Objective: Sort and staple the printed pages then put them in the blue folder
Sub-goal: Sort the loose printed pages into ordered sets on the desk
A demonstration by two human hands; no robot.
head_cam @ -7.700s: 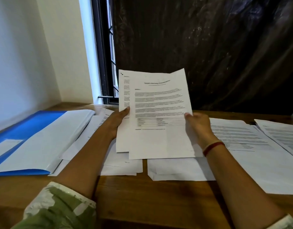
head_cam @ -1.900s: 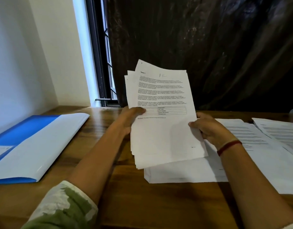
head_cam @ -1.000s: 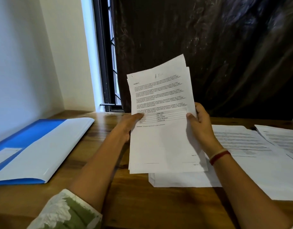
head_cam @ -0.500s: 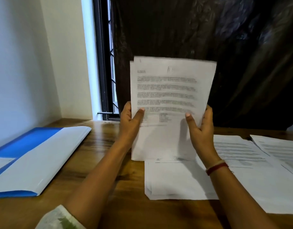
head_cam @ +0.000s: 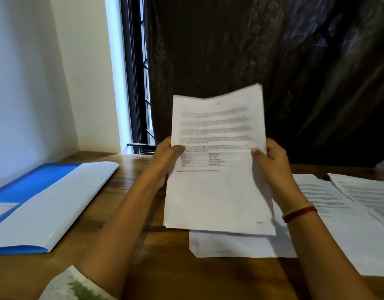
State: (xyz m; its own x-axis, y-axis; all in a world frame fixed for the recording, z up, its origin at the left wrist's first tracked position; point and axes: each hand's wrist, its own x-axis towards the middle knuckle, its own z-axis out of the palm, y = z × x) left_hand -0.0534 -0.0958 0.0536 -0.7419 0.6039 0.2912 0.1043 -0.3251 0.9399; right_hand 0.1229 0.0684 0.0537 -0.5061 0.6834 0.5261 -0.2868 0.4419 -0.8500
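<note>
folder (head_cam: pixel 32 187): blue, lying open on the left of the tabletop (head_cam: pixel 143 269), with white sheets (head_cam: pixel 61 202) lying over most of its inside.
sleeve (head_cam: pixel 74 286): green and white, at the bottom left, on the left forearm.
left hand (head_cam: pixel 165 161): grips the left edge of the pages about halfway up. the thumb is pressed on the printed front and the fingers (head_cam: pixel 166 144) are curled behind, so it closes narrowly on the paper.
pages (head_cam: pixel 217 195): a thin stack held nearly upright over the middle of the tabletop, print facing the person. the top edge bends and its right corner stands higher. the print is blurred, with text lines above a small table. i cannot tell whether the bottom edge touches what lies under it.
right hand (head_cam: pixel 273 165): grips the right edge at the same height, thumb on the front and fingers (head_cam: pixel 277 148) wrapped behind. there is a red band (head_cam: pixel 299 213) on the wrist.
pile (head_cam: pixel 230 245): white paper lying flat on the tabletop, just below the held pages.
sheets (head_cam: pixel 347 204): more printed paper spread flat at the right, overlapping one another.
curtain (head_cam: pixel 273 61): dark, hanging behind the tabletop.
</note>
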